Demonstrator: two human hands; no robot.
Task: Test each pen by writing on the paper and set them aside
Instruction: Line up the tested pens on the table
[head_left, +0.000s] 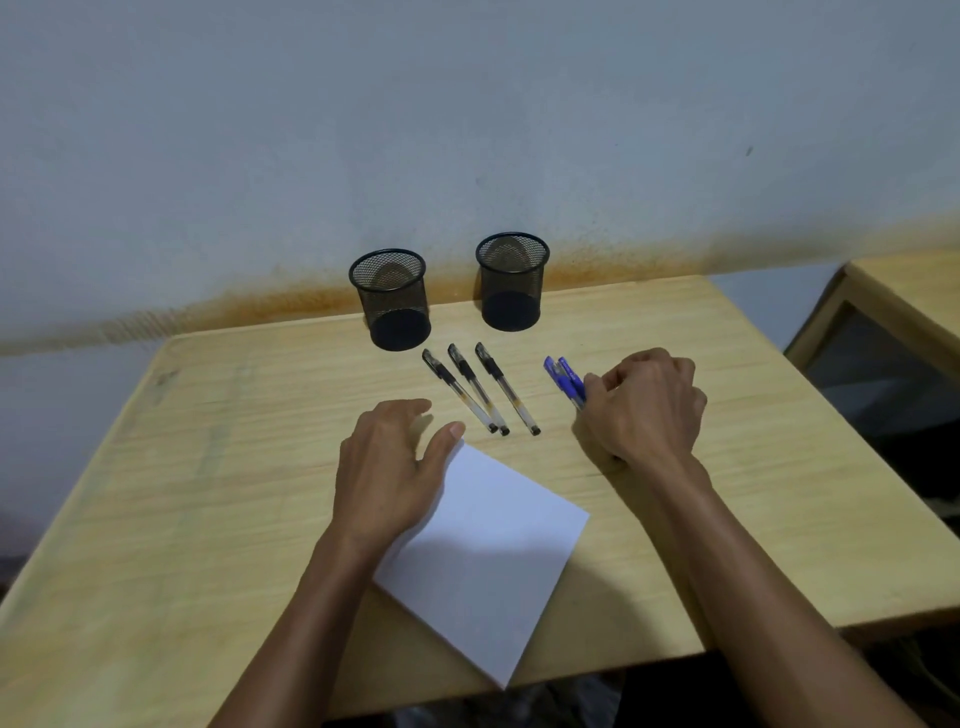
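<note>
A white sheet of paper (488, 561) lies tilted on the wooden table (208, 493). My left hand (387, 467) rests flat on the paper's upper left corner, fingers spread. Three black pens (480, 387) lie side by side just beyond the paper. To their right lie blue pens (563, 379), their capped ends showing. My right hand (647, 405) is curled over their near ends, fingertips touching them; whether it grips one is hidden.
Two black mesh pen cups (392, 299) (511, 280) stand empty at the table's far edge against the wall. A second wooden piece of furniture (893, 322) sits to the right, past a gap. The paper's near corner overhangs the table's front edge.
</note>
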